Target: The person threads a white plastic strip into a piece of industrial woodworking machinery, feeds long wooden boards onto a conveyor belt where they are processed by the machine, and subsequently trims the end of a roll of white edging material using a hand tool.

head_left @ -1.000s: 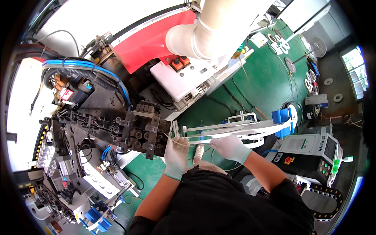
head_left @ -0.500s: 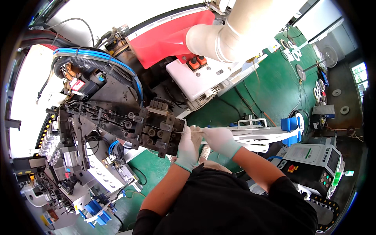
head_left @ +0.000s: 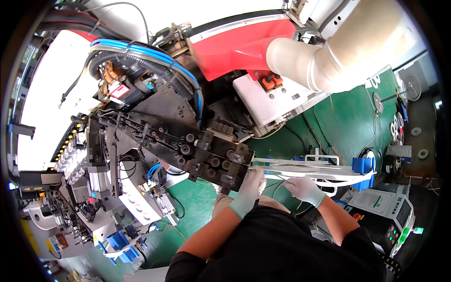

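My gloved left hand [head_left: 249, 189] is at the right end of a dark roller block [head_left: 220, 162] on the machine. Its fingertips are closed around a thin wire [head_left: 245, 164] that comes out between the rollers; most of the wire is hidden there. Apart from it, lower than the white guide arm [head_left: 324, 173], hangs my gloved right hand [head_left: 304, 190]. The fingers of that hand are curled in, and whatever lies inside them cannot be seen. Both gloves are white with pale green cuffs.
Blue and black hoses [head_left: 155, 54] arch over the dark machine plate [head_left: 162, 105]. Behind it stand a red cover [head_left: 235, 47] and a thick beige duct [head_left: 300, 61]. At the right are a blue clamp block [head_left: 362, 173] and a control box [head_left: 378, 209]. Cables lie on the green floor [head_left: 293, 134].
My right hand has pulled away from the left one, to the right and nearer my body. My left hand stays by the roller block's end. The whole view has shifted.
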`<state>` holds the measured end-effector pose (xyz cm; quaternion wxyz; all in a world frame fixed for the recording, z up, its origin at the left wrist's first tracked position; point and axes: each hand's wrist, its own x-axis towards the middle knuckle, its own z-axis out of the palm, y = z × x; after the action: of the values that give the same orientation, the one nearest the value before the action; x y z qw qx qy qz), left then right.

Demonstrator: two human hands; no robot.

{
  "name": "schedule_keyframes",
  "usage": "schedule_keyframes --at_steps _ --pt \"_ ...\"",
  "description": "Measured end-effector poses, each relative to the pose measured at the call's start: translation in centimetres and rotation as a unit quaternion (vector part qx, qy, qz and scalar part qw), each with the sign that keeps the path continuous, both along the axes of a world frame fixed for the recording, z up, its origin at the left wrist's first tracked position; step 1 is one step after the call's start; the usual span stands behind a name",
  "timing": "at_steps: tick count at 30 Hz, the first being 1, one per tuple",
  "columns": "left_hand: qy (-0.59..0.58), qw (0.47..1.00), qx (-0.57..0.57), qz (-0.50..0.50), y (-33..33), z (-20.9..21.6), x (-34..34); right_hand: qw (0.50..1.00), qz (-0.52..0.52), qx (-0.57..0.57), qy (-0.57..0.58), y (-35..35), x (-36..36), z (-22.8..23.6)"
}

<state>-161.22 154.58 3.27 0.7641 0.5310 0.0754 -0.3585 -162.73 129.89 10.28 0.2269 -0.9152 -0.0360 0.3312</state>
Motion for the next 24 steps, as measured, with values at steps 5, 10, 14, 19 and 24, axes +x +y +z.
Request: schedule_keyframes --at_steps 5,10,14,19,24 --pt "-0.258 0.929 0.148 -0.219 9.9 2.1 -4.0 0.993 -0.104 0.044 -0.043 5.2 3.4 -2.6" --pt "-0.177 0.892 0.415 0.034 18.5 -0.5 -6.3 0.988 -0.155 0.024 0.006 3.8 5.7 -0.6" --pt "-0.348 0.774 0.459 0.262 20.6 4.6 0.6 0.982 -0.172 0.055 0.055 3.1 3.2 -0.4" --pt "-0.65 0.617 0.443 -0.009 20.3 12.2 12.0 0.974 -0.212 0.072 -0.023 4.5 1.2 -2.8" --pt "-0.697 0.577 0.383 -0.187 21.2 10.8 17.0 0.963 -0.26 0.068 -0.007 7.8 1.0 -1.3"
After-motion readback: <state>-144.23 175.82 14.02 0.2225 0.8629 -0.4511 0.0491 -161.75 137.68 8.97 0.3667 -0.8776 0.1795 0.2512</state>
